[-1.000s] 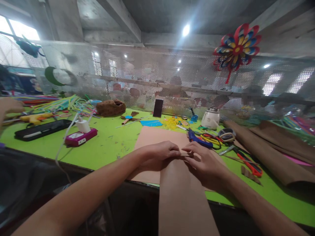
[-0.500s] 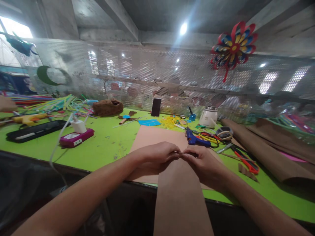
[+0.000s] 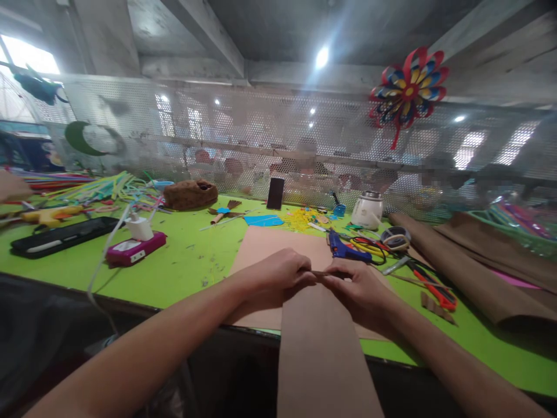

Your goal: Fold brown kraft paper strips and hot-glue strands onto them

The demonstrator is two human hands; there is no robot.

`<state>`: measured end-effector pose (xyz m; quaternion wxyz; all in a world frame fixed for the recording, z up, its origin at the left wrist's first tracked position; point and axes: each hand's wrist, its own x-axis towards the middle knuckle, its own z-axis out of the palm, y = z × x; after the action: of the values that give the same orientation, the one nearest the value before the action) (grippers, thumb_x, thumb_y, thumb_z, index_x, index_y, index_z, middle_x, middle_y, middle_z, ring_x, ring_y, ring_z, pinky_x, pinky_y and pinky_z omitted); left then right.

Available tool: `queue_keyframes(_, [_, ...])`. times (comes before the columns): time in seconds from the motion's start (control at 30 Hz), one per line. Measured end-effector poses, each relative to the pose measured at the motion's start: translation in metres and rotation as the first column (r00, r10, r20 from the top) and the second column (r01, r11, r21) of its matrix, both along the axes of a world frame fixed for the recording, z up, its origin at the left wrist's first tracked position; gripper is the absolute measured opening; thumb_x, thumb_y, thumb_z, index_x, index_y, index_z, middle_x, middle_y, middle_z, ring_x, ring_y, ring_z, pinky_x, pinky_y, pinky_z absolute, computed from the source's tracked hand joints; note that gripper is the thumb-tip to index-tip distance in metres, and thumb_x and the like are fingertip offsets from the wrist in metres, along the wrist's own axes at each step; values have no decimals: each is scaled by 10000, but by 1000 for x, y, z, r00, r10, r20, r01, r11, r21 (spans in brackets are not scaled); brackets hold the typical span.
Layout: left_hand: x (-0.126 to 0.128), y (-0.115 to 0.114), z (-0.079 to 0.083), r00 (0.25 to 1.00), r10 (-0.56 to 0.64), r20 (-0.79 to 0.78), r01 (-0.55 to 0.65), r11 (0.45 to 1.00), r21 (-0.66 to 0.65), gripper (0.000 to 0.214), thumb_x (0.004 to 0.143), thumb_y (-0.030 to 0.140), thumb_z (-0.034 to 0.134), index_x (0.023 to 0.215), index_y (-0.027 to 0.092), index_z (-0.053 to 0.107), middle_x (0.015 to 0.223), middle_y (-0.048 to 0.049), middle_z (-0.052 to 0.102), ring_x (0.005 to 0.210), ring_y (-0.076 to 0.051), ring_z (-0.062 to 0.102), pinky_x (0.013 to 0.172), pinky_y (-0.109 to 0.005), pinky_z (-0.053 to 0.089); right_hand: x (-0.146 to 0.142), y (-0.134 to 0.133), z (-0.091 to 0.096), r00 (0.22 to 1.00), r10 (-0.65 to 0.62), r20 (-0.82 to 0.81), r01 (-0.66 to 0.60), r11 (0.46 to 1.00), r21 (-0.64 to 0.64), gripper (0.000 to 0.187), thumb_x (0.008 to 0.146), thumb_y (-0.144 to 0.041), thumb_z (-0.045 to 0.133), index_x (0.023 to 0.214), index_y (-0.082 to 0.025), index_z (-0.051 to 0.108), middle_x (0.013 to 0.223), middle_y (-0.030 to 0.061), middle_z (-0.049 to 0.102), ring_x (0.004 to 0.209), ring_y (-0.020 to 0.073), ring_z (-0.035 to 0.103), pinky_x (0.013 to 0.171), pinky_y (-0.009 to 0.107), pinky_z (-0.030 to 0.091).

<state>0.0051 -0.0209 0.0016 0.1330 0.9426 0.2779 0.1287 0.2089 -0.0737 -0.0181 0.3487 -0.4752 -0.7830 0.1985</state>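
A long strip of brown paper hangs over the near table edge toward me. At its far end, my left hand pinches the edge between thumb and fingers. Close beside it, my right hand grips the same edge, which looks folded or rolled into a narrow dark band between the two hands. Beneath both hands lies a flat light-brown sheet on the green table. Just beyond my right hand is a blue glue gun.
Right of my hands lie a red-handled cutter, a tape roll and large brown paper rolls. A purple power strip with a white plug and a black case are on the left. Another person's hand shows at the left edge.
My left hand has shifted slightly left along the paper's edge, so more of the dark folded band shows between my hands. The camera view has tilted up slightly.
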Motion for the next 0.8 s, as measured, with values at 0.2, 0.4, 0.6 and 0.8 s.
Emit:
queue_keyframes(0.2, [1, 12, -7, 1000, -3, 27, 4, 1000, -30, 297, 849, 380, 447, 829, 164, 649, 727, -34, 639, 618, -122, 490, 553, -231, 310, -2, -3, -3, 966, -77, -245, 19, 973, -230, 238, 764, -378, 597, 748, -153, 672, 642, 14, 595, 572, 126, 488, 486, 225, 354])
queue_keyframes(0.4, [0, 18, -5, 998, -28, 53, 33, 995, -98, 286, 844, 348, 446, 889, 170, 665, 797, -33, 663, 677, -122, 525, 592, -212, 337, 2, -1, -18, 788, -152, -596, -166, 880, -444, 258, 694, -392, 684, 713, -153, 588, 505, -55, 407, 435, 70, 330, 402, 214, 232])
queue_keyframes(0.6, [-4, 25, -5, 996, -55, 73, 64, 990, -129, 293, 840, 321, 430, 897, 158, 667, 810, -33, 667, 685, -118, 536, 612, -208, 356, 6, 1, -17, 880, -118, -459, -43, 945, -324, 307, 703, -433, 658, 658, -135, 596, 549, -22, 460, 485, 83, 356, 438, 227, 250])
queue_keyframes(0.8, [-6, 33, -8, 998, -39, 49, 46, 986, -163, 292, 811, 347, 453, 849, 149, 664, 709, -14, 631, 620, -115, 494, 562, -213, 340, 4, -4, -10, 983, -172, -66, 165, 981, -100, 390, 754, -499, 573, 606, -139, 582, 549, -9, 485, 504, 90, 351, 425, 224, 229])
